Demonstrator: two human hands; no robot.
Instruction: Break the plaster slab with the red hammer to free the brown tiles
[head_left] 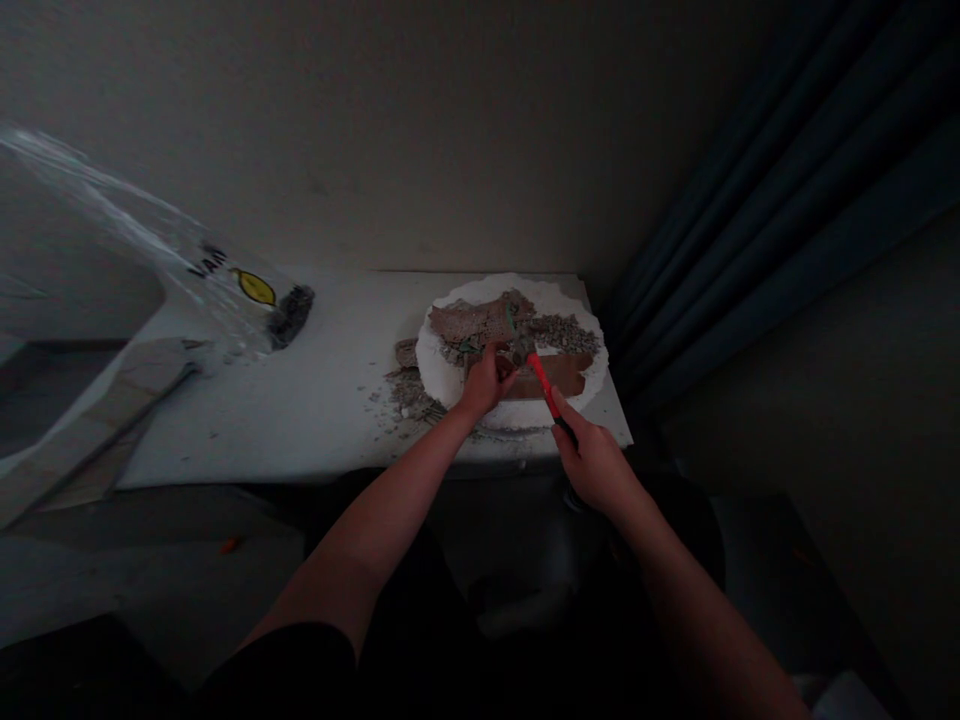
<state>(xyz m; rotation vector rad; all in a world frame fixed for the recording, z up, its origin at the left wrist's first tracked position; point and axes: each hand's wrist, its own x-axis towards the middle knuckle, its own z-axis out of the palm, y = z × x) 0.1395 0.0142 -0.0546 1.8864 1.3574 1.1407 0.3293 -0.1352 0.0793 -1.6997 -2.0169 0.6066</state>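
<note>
My right hand (596,458) grips a hammer (544,382) by its red and black handle. The hammer's head lies over grey rubble, close to the fingers of my left hand (486,384). Those left fingers are curled and pinched together low over the rubble; what they hold, if anything, is too dark to make out. Under both sits a white round board (517,412) with a ragged edge. On it are a flat, rough brownish slab (469,322), a smooth brown piece (566,378) and a heap of grey crumbs (566,332).
More broken bits (409,388) lie on the white table (300,420) left of the board. A clear plastic bag (202,265) with a yellow print and grey debris at its bottom is farther left. Dark curtains (780,190) hang at the right, and a wall rises behind.
</note>
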